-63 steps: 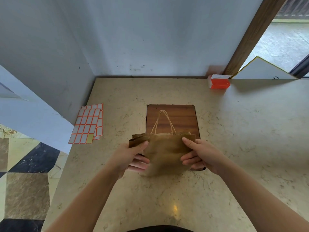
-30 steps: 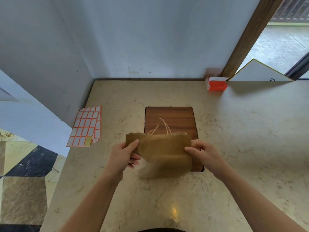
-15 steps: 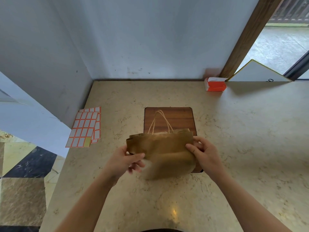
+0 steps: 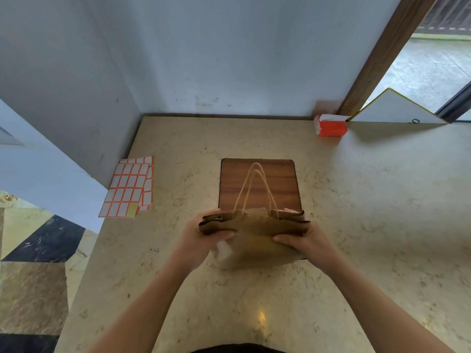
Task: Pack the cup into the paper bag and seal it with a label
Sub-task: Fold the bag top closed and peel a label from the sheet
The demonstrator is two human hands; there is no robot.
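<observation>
A person folds down the mouth of a brown paper bag (image 4: 254, 238) standing at the near edge of a wooden board (image 4: 257, 184) on a marble worktop (image 4: 356, 200). The left hand (image 4: 201, 240) pinches the bag's left top corner, thumb over the fold; the right hand (image 4: 303, 240) clamps the right corner, neither grip released. The cup is not visible, presumably inside the bag. The fold looks best kept flat and even, twine handles (image 4: 254, 189) clear behind it, one hand holding the crease while the other fetches a sticker. The label sheet (image 4: 130, 187) lies well left of the board, untouched.
</observation>
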